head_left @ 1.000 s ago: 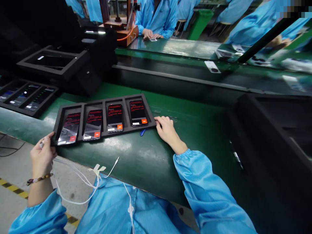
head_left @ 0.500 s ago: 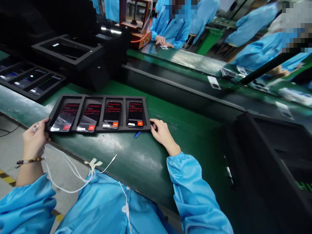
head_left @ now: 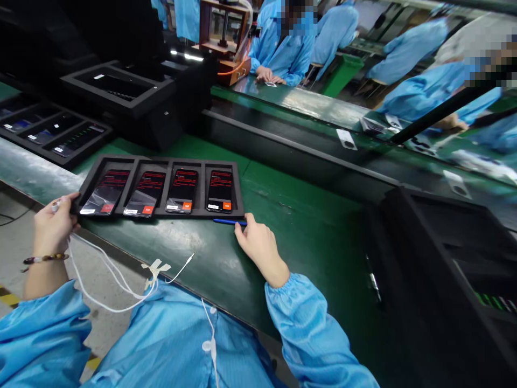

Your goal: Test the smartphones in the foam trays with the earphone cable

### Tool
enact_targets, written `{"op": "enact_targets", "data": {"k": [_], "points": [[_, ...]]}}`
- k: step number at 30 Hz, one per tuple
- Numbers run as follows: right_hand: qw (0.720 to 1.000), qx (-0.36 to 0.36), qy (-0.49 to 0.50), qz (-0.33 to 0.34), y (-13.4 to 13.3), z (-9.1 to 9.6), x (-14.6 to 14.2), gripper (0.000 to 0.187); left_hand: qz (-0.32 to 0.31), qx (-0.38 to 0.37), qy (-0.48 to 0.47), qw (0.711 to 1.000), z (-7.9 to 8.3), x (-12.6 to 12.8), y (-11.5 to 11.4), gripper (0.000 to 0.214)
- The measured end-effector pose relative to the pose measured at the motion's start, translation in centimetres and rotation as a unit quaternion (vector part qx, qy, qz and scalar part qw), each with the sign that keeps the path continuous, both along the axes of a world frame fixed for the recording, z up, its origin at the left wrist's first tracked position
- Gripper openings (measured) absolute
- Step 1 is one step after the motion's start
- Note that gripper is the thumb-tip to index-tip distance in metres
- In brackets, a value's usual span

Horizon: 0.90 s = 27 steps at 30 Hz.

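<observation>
A black tray (head_left: 241, 188) lies near the front edge of the green bench, with several phones in its compartments. Their dark screens carry red text and a red or orange block; one phone (head_left: 220, 188) sits in the rightmost compartment. My left hand (head_left: 54, 226) is closed on the tray's left front corner, with a white cable plug (head_left: 55, 207) sticking up between its fingers. By the right front corner, my right hand (head_left: 258, 245) has its fingers closed at the end of a blue pen (head_left: 226, 221), which lies along the tray's front edge.
A second tray of phones (head_left: 68, 156) stands at the left, beside a black box (head_left: 157, 118). A looped white cable (head_left: 117, 310) hangs below my left hand. At the right are a large black case (head_left: 428, 280) and a silvery pen (head_left: 374, 285). Co-workers in blue sit beyond the conveyor.
My right hand has moved from the tray's right end down to its front corner, onto the pen. More of the pen now shows. My left hand keeps its hold on the tray.
</observation>
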State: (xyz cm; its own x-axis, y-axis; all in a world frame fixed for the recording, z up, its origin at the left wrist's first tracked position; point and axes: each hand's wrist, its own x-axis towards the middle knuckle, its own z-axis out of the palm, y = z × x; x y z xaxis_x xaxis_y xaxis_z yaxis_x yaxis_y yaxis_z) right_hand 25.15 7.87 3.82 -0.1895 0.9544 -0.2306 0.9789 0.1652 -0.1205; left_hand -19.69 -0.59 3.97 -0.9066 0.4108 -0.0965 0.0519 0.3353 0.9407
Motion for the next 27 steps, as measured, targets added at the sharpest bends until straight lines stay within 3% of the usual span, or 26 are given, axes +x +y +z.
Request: {"op": "enact_targets", "data": {"k": [4,11,15,18,21,24,27], "points": [[0.999,-0.018,-0.035,0.007,-1.9,0.4,-1.5,0.033,-0.003,0.004,0.015,1.0,0.1,0.3,0.0,0.039],[0.991,-0.023,-0.021,0.131,-3.5,0.1,-2.9,0.035,-0.004,-0.013,0.04,0.999,0.0,0.6,-0.2,0.042],[0.993,0.034,0.033,0.105,-4.4,-2.0,2.2,0.027,-0.01,-0.045,0.074,0.996,0.2,1.0,-0.5,0.046],[0.99,0.103,0.092,0.019,-5.5,-3.8,8.4,0.017,-0.031,-0.089,0.098,0.991,1.0,1.6,-0.5,0.049],[0.975,0.147,0.139,-0.091,-7.1,-4.6,13.5,0.02,-0.05,-0.115,0.103,0.987,1.4,2.1,0.1,0.054],[0.964,0.135,0.164,-0.157,-8.1,-4.4,15.9,0.021,-0.085,-0.112,0.093,0.986,0.8,1.9,1.1,0.056],[0.956,0.113,0.218,-0.161,-7.4,-3.9,16.4,0.028,-0.122,-0.112,0.093,0.982,-0.2,1.5,2.2,0.052]]}}
